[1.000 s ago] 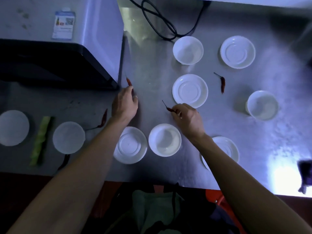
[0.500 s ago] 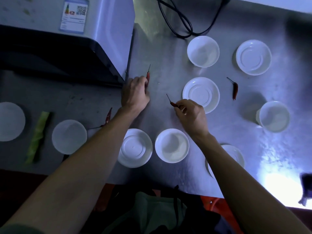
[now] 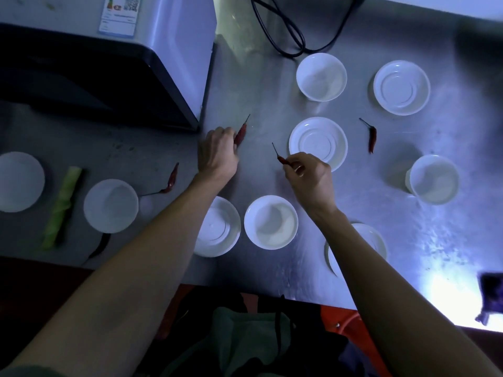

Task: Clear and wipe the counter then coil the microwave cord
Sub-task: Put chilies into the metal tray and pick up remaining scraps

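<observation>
Our left hand [image 3: 217,155] pinches a red chili [image 3: 241,133] near the microwave [image 3: 152,61] corner; our right hand [image 3: 310,175] pinches another chili [image 3: 281,159] beside a saucer [image 3: 318,144].

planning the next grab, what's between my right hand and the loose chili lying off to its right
In the head view, one white saucer lies between the right hand and the loose chili. The hand overlaps the saucer's near edge; bare counter separates saucer and chili.
</observation>
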`<action>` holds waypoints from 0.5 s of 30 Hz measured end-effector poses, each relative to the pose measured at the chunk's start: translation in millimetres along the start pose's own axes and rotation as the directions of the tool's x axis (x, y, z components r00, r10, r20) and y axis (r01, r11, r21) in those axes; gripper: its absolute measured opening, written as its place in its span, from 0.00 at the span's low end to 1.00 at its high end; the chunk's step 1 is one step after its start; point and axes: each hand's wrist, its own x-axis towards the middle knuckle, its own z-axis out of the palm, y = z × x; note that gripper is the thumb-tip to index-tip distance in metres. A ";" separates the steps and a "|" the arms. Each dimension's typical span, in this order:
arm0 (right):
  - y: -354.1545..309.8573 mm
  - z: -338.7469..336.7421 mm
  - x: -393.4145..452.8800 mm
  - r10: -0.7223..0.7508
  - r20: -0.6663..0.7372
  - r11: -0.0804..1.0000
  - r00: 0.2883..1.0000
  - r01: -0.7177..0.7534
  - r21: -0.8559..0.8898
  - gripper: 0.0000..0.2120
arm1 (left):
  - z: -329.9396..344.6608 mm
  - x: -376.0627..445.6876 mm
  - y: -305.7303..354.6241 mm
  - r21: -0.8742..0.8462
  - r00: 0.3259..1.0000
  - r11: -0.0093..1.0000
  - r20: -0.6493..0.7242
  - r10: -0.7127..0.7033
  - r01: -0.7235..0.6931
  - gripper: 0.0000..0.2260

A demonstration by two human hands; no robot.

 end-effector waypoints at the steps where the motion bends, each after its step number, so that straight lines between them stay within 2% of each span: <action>1: -1.5 0.0 0.3 0.002 -0.002 1.000 1.000 -0.001 0.009 0.03 | -1.1 -7.8 -3.0 0.004 1.000 1.000 0.003 0.001 -0.001 0.08; 9: -34.8 20.4 -6.7 -0.057 0.084 0.997 0.995 0.051 0.064 0.06 | -18.6 -73.2 -40.8 -0.064 1.000 0.998 -0.008 -0.013 0.013 0.03; 15: -79.9 52.5 -22.5 -0.153 0.162 0.988 0.975 0.150 0.031 0.06 | -42.5 -107.2 -89.8 -0.099 0.992 0.991 -0.080 -0.095 0.087 0.04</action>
